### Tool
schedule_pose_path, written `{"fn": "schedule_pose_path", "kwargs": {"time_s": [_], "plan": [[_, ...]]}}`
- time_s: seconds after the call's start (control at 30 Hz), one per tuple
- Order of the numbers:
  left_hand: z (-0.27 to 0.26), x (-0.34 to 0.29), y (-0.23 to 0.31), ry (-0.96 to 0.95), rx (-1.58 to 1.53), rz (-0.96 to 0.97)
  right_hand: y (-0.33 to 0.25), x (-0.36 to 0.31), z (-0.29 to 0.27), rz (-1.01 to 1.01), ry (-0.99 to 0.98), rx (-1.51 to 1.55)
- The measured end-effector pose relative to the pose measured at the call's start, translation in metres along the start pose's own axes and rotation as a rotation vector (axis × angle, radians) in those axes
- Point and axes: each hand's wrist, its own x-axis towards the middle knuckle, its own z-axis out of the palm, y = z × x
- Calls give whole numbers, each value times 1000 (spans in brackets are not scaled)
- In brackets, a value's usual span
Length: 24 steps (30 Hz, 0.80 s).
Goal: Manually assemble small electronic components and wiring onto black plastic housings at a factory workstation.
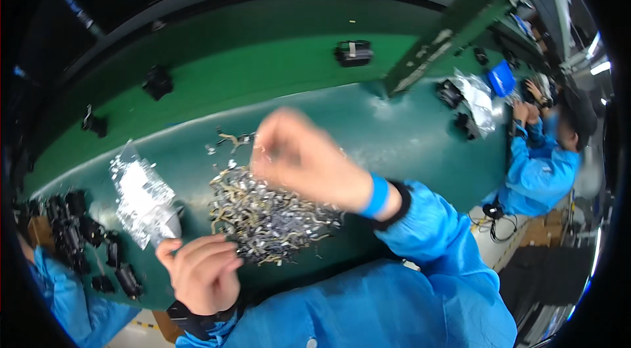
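Observation:
My right hand [305, 161] is raised over a heaped pile of small metallic and tan strip-like parts [276, 220] on the green table. Motion smears its fingers, so whether it holds anything is unclear. My left hand [200, 276] sits low at the pile's left edge, fingers curled in toward the palm and thumb sticking out to the left. Whatever its fingers close on, if anything, is hidden. Just beyond that thumb lies a clear plastic bag [141, 197] with shiny silvery contents. A few loose strip parts [233, 141] are scattered past the pile's far side.
Black molded parts [72, 230] crowd the table's left end beside a co-worker's blue sleeve [62, 295]. Along the back stand a few black blocks [353, 53]. A green post [434, 49] rises at right, near another bag [478, 101] and a second co-worker [542, 164].

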Motion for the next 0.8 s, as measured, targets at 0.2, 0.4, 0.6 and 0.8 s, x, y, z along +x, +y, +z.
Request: {"fn": "schedule_pose_path", "kwargs": {"time_s": [0.2,0.4,0.6,0.8], "plan": [[18,-16,-17,182,-288,-234,69,74,-99,74,1062,-1010],[30,-28,-25,357,-503,-483,81,109,-114,335,1200,-1014],[30,-18,-25,341,-561,-484,59,89,-118,331,1006,-828],[28,6,-4,367,-467,-448,-19,21,-27,106,204,3]]}}
